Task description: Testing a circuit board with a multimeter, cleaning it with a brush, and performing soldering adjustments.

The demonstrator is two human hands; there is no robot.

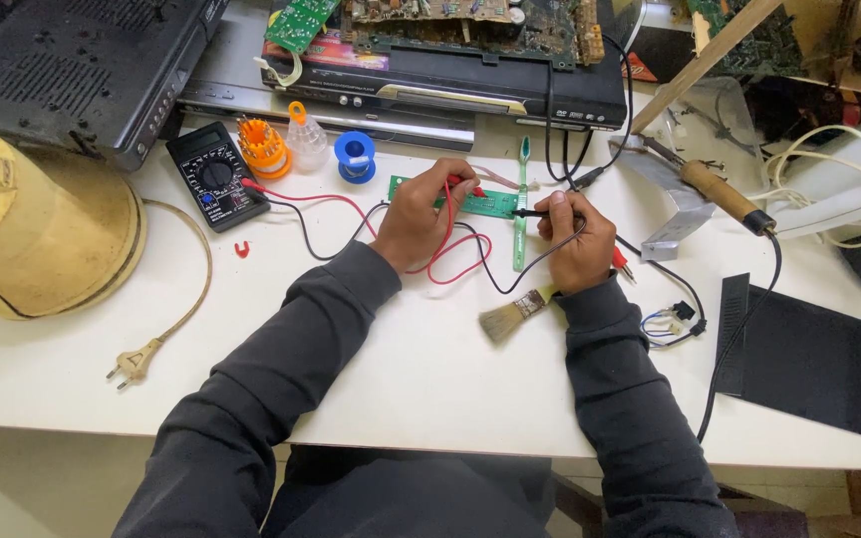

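A small green circuit board lies on the white table. My left hand holds a red probe with its tip on the board's left part. My right hand holds a black probe pointing left onto the board's right end. Red and black leads run from the probes to a black multimeter at the left. A green toothbrush lies upright beside the board.
A paintbrush lies by my right wrist. A soldering iron rests on a metal stand at the right. A blue solder spool, a small bottle and an orange screwdriver set stand behind. Disc players fill the back.
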